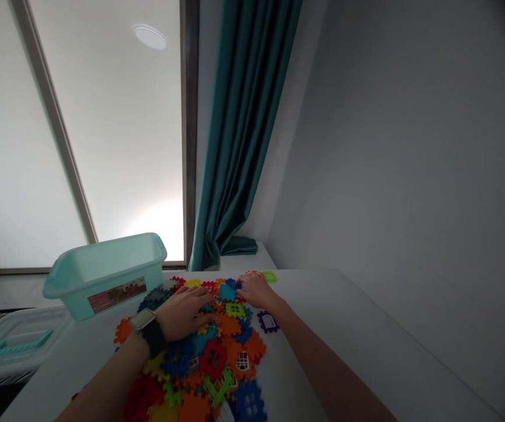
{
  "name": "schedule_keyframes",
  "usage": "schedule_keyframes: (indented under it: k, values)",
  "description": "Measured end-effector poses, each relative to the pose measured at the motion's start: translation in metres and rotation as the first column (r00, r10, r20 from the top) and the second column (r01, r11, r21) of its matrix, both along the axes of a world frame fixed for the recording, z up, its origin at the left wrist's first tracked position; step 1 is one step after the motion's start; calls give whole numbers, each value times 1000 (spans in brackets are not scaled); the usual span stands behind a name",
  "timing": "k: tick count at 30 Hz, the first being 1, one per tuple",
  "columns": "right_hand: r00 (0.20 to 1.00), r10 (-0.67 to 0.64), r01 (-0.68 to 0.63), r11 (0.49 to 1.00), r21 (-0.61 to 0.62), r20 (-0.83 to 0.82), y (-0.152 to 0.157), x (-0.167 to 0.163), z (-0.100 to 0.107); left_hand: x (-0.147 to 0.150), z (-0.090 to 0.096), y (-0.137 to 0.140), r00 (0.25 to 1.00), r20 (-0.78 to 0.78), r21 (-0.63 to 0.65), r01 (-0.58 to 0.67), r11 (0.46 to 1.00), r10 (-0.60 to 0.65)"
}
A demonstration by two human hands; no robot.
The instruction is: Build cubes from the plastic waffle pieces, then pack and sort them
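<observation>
Interlocking plastic building pieces in many colours lie in a heap on the white table [296, 351]. Over the left part of the heap rests my left hand [186, 312], palm down with fingers spread, a watch [149, 328] on its wrist. My right hand [256, 289] is at the far right edge of the heap, fingers bent down beside a light blue piece [227, 292]; whether they grip a piece is hidden. Between the hands sits a lime green window piece [235, 310]. A purple window piece [268, 322] lies by my right forearm.
At the back left stands a mint green plastic tub [74, 293] with a label. Its clear lid [19, 343] with a turquoise handle lies left of the table. A teal curtain [243, 135] hangs behind, and a grey wall [402, 176] runs along the right.
</observation>
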State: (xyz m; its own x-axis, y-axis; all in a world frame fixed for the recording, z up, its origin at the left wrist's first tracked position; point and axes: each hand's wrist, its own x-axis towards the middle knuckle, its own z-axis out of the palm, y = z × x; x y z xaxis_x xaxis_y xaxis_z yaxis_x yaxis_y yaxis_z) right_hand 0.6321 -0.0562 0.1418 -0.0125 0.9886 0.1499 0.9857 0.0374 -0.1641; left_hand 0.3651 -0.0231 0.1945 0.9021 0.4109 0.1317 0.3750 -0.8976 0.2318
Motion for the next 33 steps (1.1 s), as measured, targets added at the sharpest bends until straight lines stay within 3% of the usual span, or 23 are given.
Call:
schedule_keyframes:
  k: [11,21,28,33]
  values:
    - [999,-30,32,996,84,-24,-4,-7,4,0,1,-1,1000,2,8,1,1000,-1]
    - [952,-190,251,934,256,-240,-17,-9,6,1,-1,0,999,35,-1,8,1000,-8]
    - [875,-64,203,949,242,-480,-43,-32,16,4,6,-1,984,137,-2,-113,994,112]
    - [815,32,120,968,223,-578,-73,-55,16,6,10,-3,968,220,-176,-78,981,117]
